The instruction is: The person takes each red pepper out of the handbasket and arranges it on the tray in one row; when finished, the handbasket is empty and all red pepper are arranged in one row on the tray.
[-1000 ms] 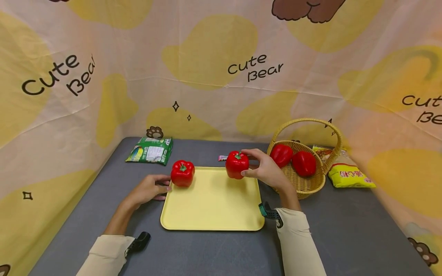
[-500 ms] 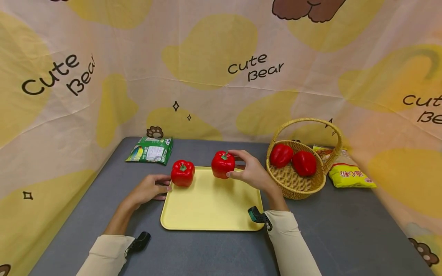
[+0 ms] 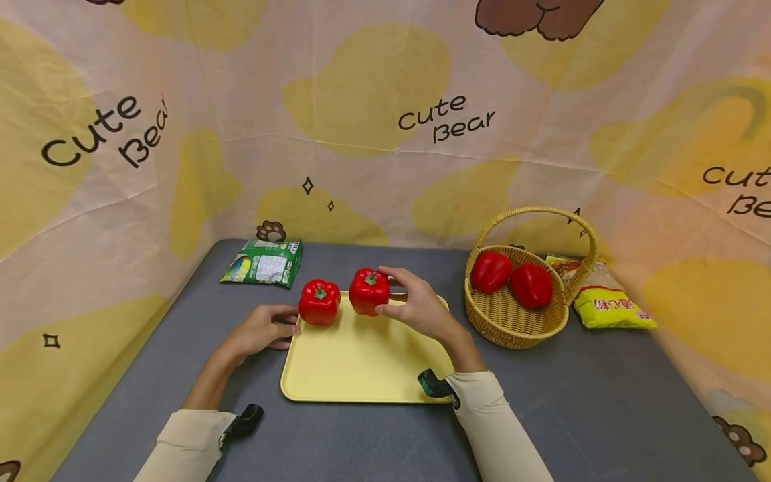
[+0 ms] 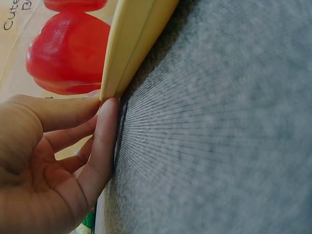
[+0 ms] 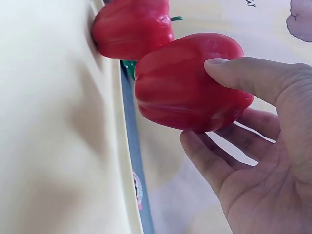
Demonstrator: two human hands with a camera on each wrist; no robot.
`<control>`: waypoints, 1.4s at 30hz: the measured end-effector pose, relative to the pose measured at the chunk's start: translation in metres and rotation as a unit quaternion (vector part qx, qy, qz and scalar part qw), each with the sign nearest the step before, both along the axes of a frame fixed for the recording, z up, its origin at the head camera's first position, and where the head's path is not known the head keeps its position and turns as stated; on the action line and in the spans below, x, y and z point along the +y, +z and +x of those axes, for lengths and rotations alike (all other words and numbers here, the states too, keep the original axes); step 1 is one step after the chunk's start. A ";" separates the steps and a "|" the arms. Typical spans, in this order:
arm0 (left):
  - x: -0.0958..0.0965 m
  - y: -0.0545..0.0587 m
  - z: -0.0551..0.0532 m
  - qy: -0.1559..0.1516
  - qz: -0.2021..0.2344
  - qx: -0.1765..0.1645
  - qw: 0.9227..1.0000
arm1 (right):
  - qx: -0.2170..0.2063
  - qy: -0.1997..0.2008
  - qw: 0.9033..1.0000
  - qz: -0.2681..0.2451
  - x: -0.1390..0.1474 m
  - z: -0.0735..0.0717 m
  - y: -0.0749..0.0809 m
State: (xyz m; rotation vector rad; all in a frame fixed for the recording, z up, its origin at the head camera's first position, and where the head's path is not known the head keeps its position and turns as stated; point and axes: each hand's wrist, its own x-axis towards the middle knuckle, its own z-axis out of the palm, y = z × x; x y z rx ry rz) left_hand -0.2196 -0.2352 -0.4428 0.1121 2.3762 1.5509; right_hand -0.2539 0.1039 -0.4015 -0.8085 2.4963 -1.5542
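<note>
My right hand holds a glossy red bell pepper with a green stem over the back of the yellow tray. In the right wrist view the thumb lies along one side of this held pepper and the fingertips press its other side. A second red bell pepper sits upright in the tray's back left corner, just left of the held one. At the tray's left edge, my left hand pinches the rim between thumb and fingers.
A wicker basket with a tall handle stands right of the tray, two red peppers inside. Beside it lies a yellow and clear packet. A green packet is at the back left. Printed cloth walls enclose the grey table.
My right hand has carried its bell pepper leftward across the tray's back, close to the other pepper. The left hand has stayed at the tray's edge.
</note>
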 end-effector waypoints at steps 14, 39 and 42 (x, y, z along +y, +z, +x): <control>0.001 0.002 0.002 0.001 -0.005 0.002 1.000 | -0.018 0.015 0.999 0.033 -0.009 -0.002 -0.014; 0.001 0.000 0.000 -0.002 0.008 0.004 1.000 | -0.025 0.020 0.999 0.044 -0.016 -0.005 -0.023; 0.002 -0.001 -0.001 -0.003 0.006 0.004 1.000 | -0.027 0.017 0.999 0.043 -0.018 -0.005 -0.023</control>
